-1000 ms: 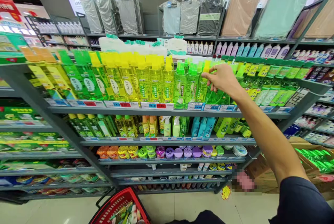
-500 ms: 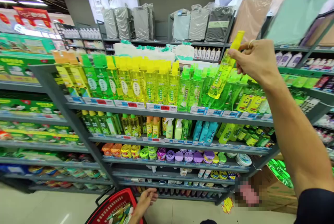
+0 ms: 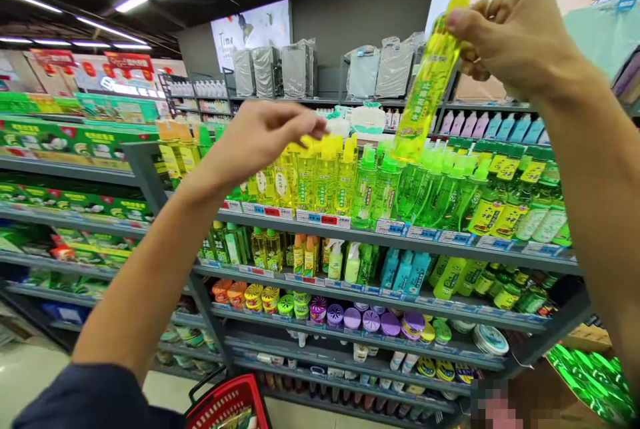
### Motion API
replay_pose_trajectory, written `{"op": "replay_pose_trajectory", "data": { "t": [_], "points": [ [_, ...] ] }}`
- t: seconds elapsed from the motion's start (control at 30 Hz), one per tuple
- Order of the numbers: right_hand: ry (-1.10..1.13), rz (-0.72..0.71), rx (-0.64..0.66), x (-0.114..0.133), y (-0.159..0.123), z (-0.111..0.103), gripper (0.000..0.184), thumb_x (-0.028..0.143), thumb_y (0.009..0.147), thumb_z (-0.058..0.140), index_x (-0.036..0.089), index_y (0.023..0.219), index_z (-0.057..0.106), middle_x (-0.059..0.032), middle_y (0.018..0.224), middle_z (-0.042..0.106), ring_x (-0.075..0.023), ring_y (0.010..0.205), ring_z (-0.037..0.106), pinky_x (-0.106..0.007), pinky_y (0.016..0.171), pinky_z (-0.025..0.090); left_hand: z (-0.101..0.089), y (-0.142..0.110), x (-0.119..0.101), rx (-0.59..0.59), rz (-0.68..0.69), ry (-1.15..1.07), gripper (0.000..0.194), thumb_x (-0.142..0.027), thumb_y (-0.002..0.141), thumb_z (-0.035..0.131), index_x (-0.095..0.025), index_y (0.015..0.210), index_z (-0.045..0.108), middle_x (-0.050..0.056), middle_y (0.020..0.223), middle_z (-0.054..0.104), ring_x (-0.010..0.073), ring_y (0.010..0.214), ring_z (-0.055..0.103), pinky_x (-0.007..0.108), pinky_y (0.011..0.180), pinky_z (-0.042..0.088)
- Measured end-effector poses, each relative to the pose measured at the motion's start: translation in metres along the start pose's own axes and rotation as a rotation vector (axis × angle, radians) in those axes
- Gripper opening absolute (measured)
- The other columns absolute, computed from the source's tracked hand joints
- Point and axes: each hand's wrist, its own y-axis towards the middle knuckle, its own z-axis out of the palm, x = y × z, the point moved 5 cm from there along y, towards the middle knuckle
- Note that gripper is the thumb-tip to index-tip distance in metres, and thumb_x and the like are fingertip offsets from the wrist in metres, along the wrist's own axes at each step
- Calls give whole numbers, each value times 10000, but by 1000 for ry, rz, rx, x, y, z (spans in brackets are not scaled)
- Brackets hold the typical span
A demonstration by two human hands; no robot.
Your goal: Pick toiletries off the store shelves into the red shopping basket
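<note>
My right hand (image 3: 523, 39) is closed around the neck of a yellow spray bottle (image 3: 426, 92) with a tall yellow cap. The bottle tilts, its base toward the lower left, in front of the green bottles (image 3: 430, 182) on the top shelf. Stretched out from the left, my left hand (image 3: 267, 136) is in front of the yellow bottles (image 3: 323, 182), its fingers loosely bent and nothing visible in them. A gap separates it from the held bottle. Whether its fingertips touch the caps behind, I cannot tell.
Lower shelves carry more bottles and round purple tubs (image 3: 371, 320). A red shopping basket (image 3: 230, 402) with packets inside stands at the bottom. Green boxes (image 3: 65, 139) fill the left shelf, and a carton (image 3: 555, 396) of shiny green items is at lower right.
My left hand has come up from beside the basket to the top shelf's height. My right hand has lifted the spray bottle higher, and the view has tilted upward and turned left.
</note>
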Motion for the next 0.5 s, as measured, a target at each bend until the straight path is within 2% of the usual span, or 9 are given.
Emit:
{"op": "replay_pose_trajectory", "data": {
  "t": [0.1, 0.2, 0.3, 0.4, 0.5],
  "points": [
    [-69, -96, -43, 18, 22, 19, 366, 295, 1075, 706, 160, 735, 690, 65, 502, 546, -38, 400, 440, -230, 387, 289, 13, 78, -13, 10, 102, 29, 301, -448, 1025, 673, -182, 1028, 812, 108, 1101, 830, 208, 1009, 788, 316, 836, 625],
    [-60, -126, -39, 24, 47, 40, 386, 238, 1109, 660, 134, 737, 656, 77, 505, 537, -36, 432, 468, -210, 414, 332, 26, 132, -12, -7, 126, 23, 299, -487, 1012, 669, -213, 1044, 784, 103, 1131, 823, 215, 1016, 782, 311, 818, 620],
    [-53, -137, -3, 19, 76, 58, 295, 267, 1115, 656, 162, 842, 622, 92, 595, 577, -53, 500, 534, -216, 428, 401, 33, 171, -5, -48, 120, 40, 236, -468, 970, 703, -251, 1038, 766, 72, 1102, 824, 235, 1016, 773, 344, 819, 615],
    [-67, -116, 61, 3, 101, 73, 251, 401, 1077, 716, 205, 973, 600, 105, 732, 646, -71, 563, 591, -243, 434, 441, 40, 200, 7, -65, 90, 62, 177, -414, 928, 758, -260, 1015, 750, 45, 1013, 826, 236, 987, 761, 372, 827, 604],
    [-93, -45, 102, -18, 120, 86, 291, 443, 1033, 781, 200, 1010, 623, 105, 736, 654, -70, 626, 592, -244, 587, 542, 48, 222, 28, -50, 36, 158, 249, -424, 956, 744, -198, 1061, 737, 19, 924, 816, 176, 973, 712, 350, 911, 576]
  ]
}}
